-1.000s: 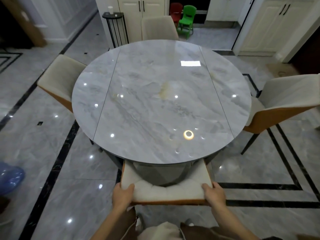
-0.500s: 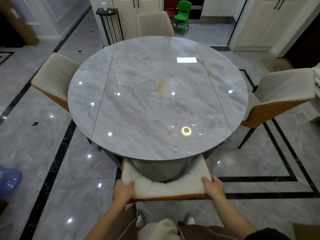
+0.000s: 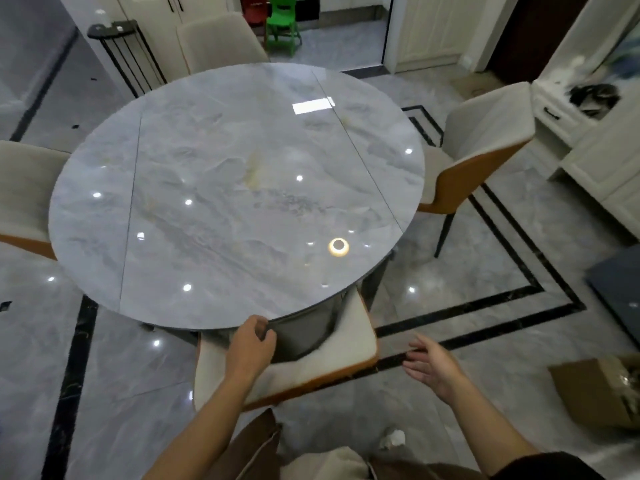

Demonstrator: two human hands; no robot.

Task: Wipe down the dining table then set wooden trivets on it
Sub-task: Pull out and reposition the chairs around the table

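Observation:
The round grey marble dining table [image 3: 214, 188] fills the middle of the view, its glossy top bare apart from light reflections. A cream chair with an orange back [image 3: 346, 351] is tucked under its near edge. My left hand [image 3: 251, 344] hovers over that chair's top, fingers loosely curled, holding nothing. My right hand [image 3: 433, 367] is off the chair to its right, fingers spread over the floor. No cloth or wooden trivets are in view.
Matching chairs stand at the left [image 3: 24, 195], far side [image 3: 218, 39] and right [image 3: 481, 147]. A black stand [image 3: 117, 53] is at the back left, a white cabinet [image 3: 595, 133] on the right, a cardboard box [image 3: 599, 389] near right.
Both hands have let go of the near chair's back. The right hand has swung out to the right, and my view has turned rightward.

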